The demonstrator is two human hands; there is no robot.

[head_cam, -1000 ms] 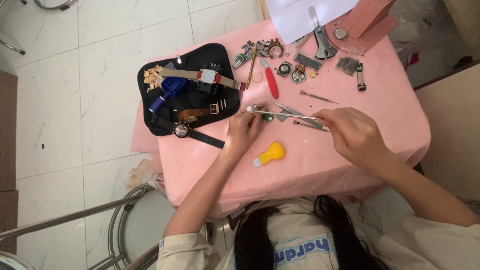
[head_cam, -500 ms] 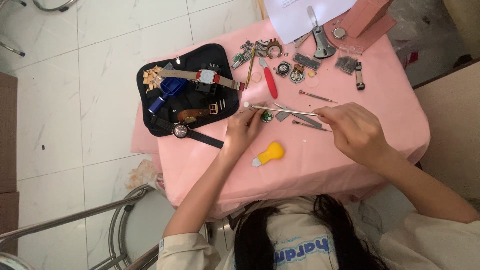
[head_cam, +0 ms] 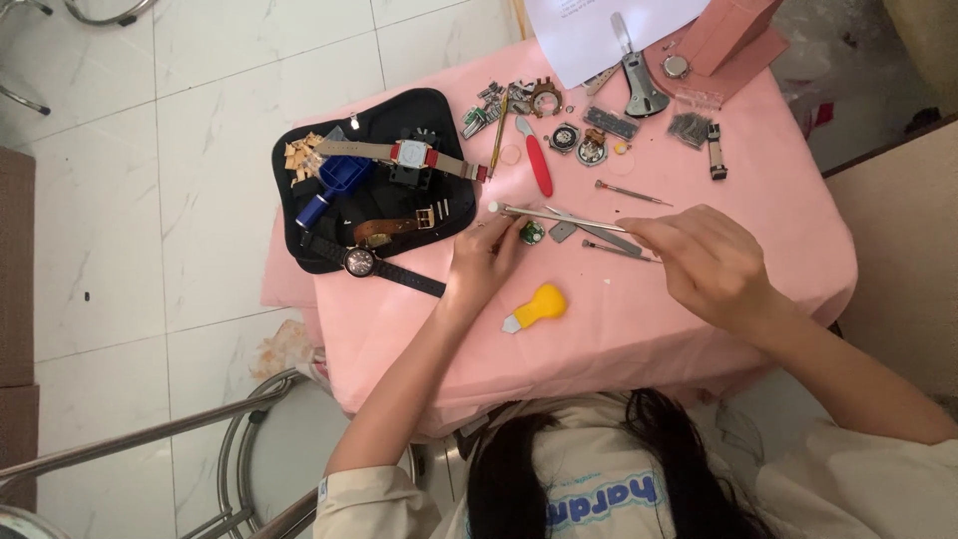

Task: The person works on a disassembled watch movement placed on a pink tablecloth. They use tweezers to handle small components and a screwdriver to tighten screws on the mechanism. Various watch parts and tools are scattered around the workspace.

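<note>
A pink table (head_cam: 699, 329) fills the middle of the view, and a person sits at its near edge. On the left part of the table lies a black mat (head_cam: 399, 110) with several watches on it, one with a red case (head_cam: 413, 154), one with a dark strap (head_cam: 361, 262), and a blue tool (head_cam: 329, 188). The right hand (head_cam: 704, 265) is closed around the end of a thin metal tool (head_cam: 564, 215), which reaches to the left over the table. The left hand (head_cam: 481, 262) rests on the cloth, its fingertips just beside a small round green part (head_cam: 532, 233), below the tip of the thin tool; I cannot tell if the fingers pinch anything. A yellow tool (head_cam: 539, 305) lies near, between the two hands. A red-handled tool (head_cam: 539, 165) lies farther back among small parts.
</note>
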